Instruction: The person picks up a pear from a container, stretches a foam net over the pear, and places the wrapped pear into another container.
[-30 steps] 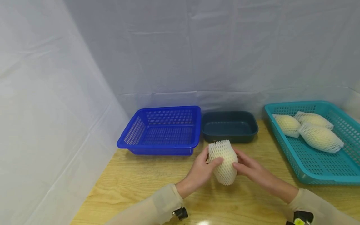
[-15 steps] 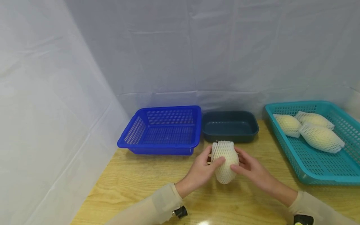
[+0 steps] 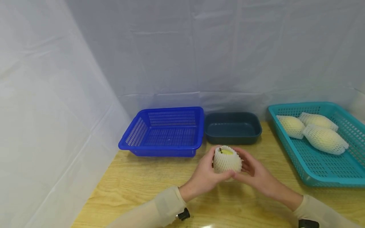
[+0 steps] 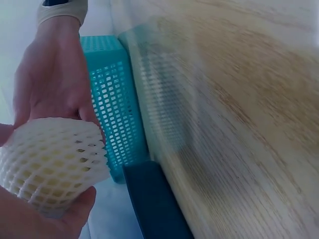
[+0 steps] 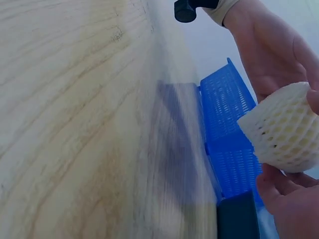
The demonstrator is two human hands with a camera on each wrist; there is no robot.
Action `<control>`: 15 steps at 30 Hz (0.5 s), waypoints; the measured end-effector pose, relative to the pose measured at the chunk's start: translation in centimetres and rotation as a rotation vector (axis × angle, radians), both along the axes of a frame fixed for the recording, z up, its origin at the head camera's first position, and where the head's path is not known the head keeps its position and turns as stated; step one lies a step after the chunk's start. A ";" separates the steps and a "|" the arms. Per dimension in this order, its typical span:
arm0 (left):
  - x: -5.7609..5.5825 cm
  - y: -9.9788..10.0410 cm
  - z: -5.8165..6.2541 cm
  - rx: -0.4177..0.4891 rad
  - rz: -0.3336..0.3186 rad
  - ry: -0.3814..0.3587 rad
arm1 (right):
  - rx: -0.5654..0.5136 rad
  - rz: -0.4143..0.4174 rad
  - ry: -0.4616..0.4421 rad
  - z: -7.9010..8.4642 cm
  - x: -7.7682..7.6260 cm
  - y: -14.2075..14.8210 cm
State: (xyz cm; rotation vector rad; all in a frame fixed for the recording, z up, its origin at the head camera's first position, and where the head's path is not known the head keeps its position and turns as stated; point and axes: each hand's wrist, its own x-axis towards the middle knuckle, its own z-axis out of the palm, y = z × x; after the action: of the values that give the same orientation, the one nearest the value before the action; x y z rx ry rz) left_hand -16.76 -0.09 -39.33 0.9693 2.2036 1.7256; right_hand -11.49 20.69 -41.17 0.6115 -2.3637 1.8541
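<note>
Between both hands is a yellow fruit in a white foam net (image 3: 227, 164), held above the wooden table. Its top faces the head camera; bare yellow skin and a dark stem show through the net's open end. My left hand (image 3: 203, 176) grips the left side and my right hand (image 3: 260, 177) the right. The two thumbs meet at the near side of the net. In the left wrist view, fingers wrap the netted fruit (image 4: 55, 162) from above and below. The right wrist view shows the same net (image 5: 286, 127) cradled between the hands.
A blue basket (image 3: 162, 148) stands behind the hands on the left, with a dark teal tray (image 3: 232, 139) beside it. On the right, a turquoise basket (image 3: 325, 180) contains several netted fruits (image 3: 325, 139). White sheeting (image 3: 182, 57) hangs behind the table (image 3: 137, 183).
Both hands have tipped the fruit so its open net end turns toward the head camera. The thumbs have slid lower and come together. The baskets and tray stay put.
</note>
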 end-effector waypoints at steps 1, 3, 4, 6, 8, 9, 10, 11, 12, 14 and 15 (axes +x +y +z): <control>0.0 0.0 -0.1 -0.001 -0.003 0.021 | 0.029 -0.005 0.019 0.0 0.0 0.1; 0.0 -0.1 -0.2 -0.003 -0.010 0.072 | 0.091 -0.017 0.049 0.0 0.0 0.3; 0.0 -0.1 -0.2 -0.004 -0.015 0.103 | 0.120 -0.022 0.059 0.1 0.0 0.4; 0.0 -0.1 -0.3 -0.004 -0.029 0.158 | 0.170 -0.035 0.073 0.4 0.1 0.6; 0.1 0.0 -0.4 -0.007 -0.040 0.202 | 0.216 -0.046 0.094 0.6 0.2 0.6; 0.1 0.0 -0.4 -0.010 -0.044 0.218 | 0.241 -0.051 0.110 0.7 0.2 0.6; 0.2 0.0 -0.4 -0.014 -0.047 0.232 | 0.264 -0.057 0.129 0.8 0.3 0.6; 0.2 0.0 -0.4 -0.015 -0.054 0.241 | 0.285 -0.064 0.150 0.9 0.3 0.6; 0.2 0.1 -0.5 -0.015 -0.060 0.251 | 0.304 -0.071 0.173 1.0 0.4 0.6; 0.3 0.1 -0.5 -0.010 -0.078 0.262 | 0.327 -0.082 0.205 1.0 0.5 0.5; 0.3 0.1 -0.6 -0.004 -0.088 0.272 | 0.332 -0.086 0.217 1.0 0.5 0.4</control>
State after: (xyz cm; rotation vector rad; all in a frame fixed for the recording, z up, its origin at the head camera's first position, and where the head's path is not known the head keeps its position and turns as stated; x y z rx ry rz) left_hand -16.47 0.01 -39.89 1.3500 2.2805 1.6335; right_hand -10.95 21.13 -40.16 0.6863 -2.5189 1.2965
